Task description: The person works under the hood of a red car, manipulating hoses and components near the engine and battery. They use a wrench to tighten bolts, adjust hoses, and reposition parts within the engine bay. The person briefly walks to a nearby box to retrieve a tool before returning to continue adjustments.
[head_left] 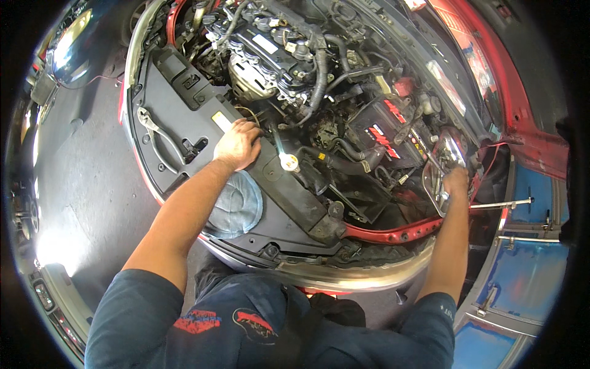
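Left hand rests palm-down on the black plastic front panel of the engine bay, fingers bent and pressed together at the panel's far edge, holding nothing that shows. Just right of it sits a round white filler cap, apart from the hand. Right hand is at the right side of the bay, fingers curled on the rim of a shiny metal tray that holds small tools; grip looks closed on the tray edge, fingertips partly hidden.

Blue cloth lies near the left forearm, on the front edge of the car, touching the arm's underside. A curved metal rod lies on the panel, left of the left hand. Between the hands: black battery with red markings, near the tray, and hoses around it. Engine with its ribbed grey cover sits far, beyond the left hand. Red crossbar runs along the near right edge of the bay, below the right forearm. Long metal bar tool sticks out right of the right hand, over a blue cabinet. Grey floor to the left.
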Action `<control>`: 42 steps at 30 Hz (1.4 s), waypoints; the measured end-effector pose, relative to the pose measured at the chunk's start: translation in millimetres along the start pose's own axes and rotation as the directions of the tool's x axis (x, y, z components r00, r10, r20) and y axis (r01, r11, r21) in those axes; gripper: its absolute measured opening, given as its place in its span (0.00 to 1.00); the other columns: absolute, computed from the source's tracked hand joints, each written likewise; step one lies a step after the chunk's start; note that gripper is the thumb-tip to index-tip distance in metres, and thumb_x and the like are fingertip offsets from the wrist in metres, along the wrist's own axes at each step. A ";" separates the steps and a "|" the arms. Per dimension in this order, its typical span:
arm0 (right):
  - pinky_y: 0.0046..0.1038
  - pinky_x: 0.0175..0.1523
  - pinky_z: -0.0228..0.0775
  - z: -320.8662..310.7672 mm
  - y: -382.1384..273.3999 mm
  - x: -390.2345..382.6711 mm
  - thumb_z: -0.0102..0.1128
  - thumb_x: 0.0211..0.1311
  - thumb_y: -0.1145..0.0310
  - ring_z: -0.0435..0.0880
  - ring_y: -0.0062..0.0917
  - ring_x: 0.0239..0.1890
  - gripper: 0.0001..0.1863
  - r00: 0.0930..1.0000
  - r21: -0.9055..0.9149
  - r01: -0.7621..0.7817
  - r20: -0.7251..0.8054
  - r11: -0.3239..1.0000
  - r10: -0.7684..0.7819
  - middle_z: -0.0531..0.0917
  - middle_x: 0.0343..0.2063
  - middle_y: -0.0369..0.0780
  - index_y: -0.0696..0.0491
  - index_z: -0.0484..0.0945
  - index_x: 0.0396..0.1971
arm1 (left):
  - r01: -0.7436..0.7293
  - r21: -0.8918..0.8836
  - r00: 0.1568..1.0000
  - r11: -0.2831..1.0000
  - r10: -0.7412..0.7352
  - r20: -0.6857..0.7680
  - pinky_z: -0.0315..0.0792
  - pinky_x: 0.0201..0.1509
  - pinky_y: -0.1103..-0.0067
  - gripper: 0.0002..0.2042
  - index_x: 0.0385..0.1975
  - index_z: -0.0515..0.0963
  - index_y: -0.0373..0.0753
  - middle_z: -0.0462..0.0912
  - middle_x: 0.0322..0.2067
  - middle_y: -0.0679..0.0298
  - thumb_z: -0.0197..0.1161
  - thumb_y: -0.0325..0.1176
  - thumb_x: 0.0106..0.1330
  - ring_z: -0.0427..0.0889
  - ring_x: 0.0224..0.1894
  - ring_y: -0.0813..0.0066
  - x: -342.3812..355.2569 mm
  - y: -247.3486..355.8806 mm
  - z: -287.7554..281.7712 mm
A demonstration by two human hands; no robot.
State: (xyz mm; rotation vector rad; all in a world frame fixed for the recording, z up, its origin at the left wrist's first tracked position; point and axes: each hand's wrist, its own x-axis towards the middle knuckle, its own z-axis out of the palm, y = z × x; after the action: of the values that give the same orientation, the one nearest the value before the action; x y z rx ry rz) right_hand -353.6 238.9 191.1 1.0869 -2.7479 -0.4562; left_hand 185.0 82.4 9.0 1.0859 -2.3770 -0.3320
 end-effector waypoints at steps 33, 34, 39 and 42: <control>0.28 0.42 0.74 -12.6 -72.5 -639.0 0.54 0.66 0.65 0.82 0.25 0.36 0.14 0.097 0.190 -0.715 0.980 0.672 -0.174 0.85 0.36 0.40 0.58 0.82 0.41 | 0.033 -0.671 0.993 0.740 0.049 0.103 0.71 0.56 0.68 0.09 0.39 0.82 0.37 0.81 0.42 0.53 0.58 0.31 0.63 0.79 0.49 0.55 7.3 -29.6 -26.3; 0.28 0.42 0.74 -12.3 -73.6 -632.9 0.54 0.65 0.65 0.82 0.25 0.36 0.13 0.100 0.195 -0.714 0.979 0.673 -0.177 0.85 0.36 0.40 0.58 0.82 0.41 | 0.018 -0.677 0.995 0.736 0.051 0.082 0.72 0.56 0.67 0.09 0.39 0.82 0.37 0.81 0.41 0.53 0.58 0.31 0.63 0.79 0.49 0.55 8.2 -29.3 -26.6; 0.29 0.40 0.75 -21.1 -73.8 -568.8 0.58 0.63 0.67 0.84 0.26 0.34 0.12 0.222 0.310 -0.623 0.951 0.719 -0.218 0.86 0.34 0.41 0.59 0.83 0.39 | 0.110 -0.577 0.983 0.810 -0.004 0.182 0.74 0.51 0.69 0.11 0.41 0.82 0.35 0.83 0.42 0.51 0.58 0.33 0.63 0.81 0.46 0.54 27.3 -27.9 -26.6; 0.25 0.38 0.74 -29.7 -74.7 -488.5 0.54 0.64 0.70 0.83 0.22 0.32 0.10 0.542 0.483 -0.605 0.832 0.633 -0.117 0.86 0.29 0.40 0.55 0.84 0.37 | 0.182 -0.512 0.954 0.840 -0.025 0.300 0.74 0.52 0.69 0.12 0.42 0.82 0.36 0.83 0.41 0.50 0.59 0.34 0.63 0.82 0.45 0.54 51.8 -29.4 -20.3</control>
State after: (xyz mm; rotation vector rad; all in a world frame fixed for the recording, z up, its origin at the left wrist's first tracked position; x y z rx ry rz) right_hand 56.2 516.4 180.3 0.4801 -4.0820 0.4443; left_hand 185.8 23.7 31.6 0.9388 -2.2379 -1.1869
